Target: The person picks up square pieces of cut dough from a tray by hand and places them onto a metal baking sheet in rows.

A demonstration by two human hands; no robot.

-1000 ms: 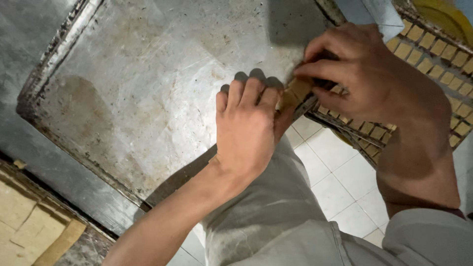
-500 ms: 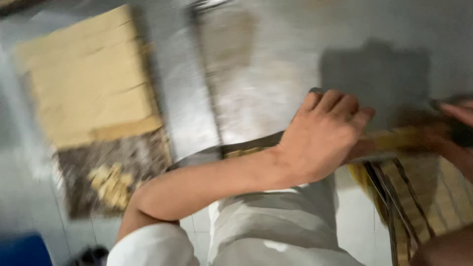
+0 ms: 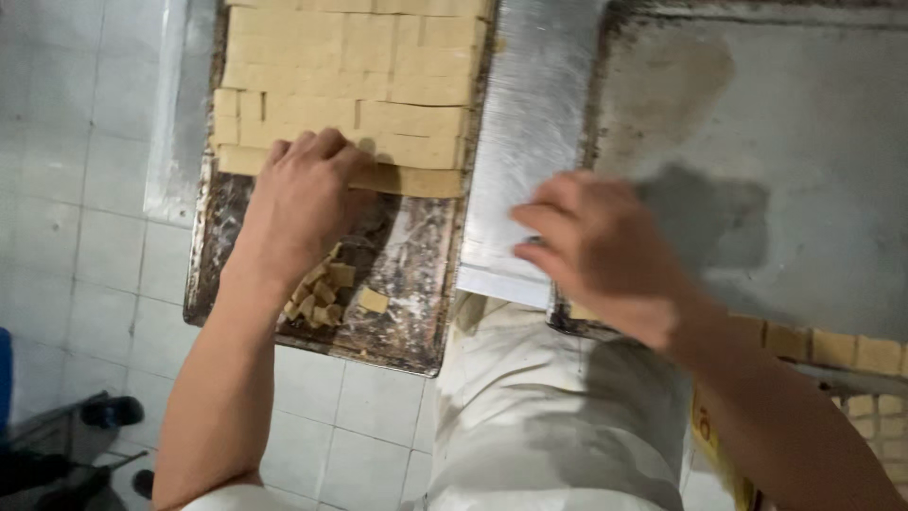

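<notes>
The left hand point(image 3: 301, 203) lies palm down on the near edge of a slab of cut dough point(image 3: 355, 80), pale yellow and scored into rectangular bars. Its fingers are spread flat across the nearest row of bars, pressing or touching them rather than closed around one; whether any bar is pinched under the fingertips cannot be told. The slab fills the far part of a dark, crusted baking tray point(image 3: 416, 284), which sits at the left of the scene. On the bare near part of that tray, just beside the wrist, lies a small heap of dough scraps point(image 3: 317, 298), with one loose square piece point(image 3: 373, 300) a little to the right of it.

The right hand point(image 3: 605, 251) is blurred and hovers over the near edge of the steel bench point(image 3: 530, 123), between the dough tray and a second, large empty tray point(image 3: 804, 189) on the right. Its fingers are loosely curled and point left; its grip looks empty, though the blur leaves this unsure. Near the right wrist, rows of cut pieces point(image 3: 832, 348) sit on a lower rack. A pale apron point(image 3: 558, 416) fills the near centre, above a white tiled floor point(image 3: 85, 265).
</notes>
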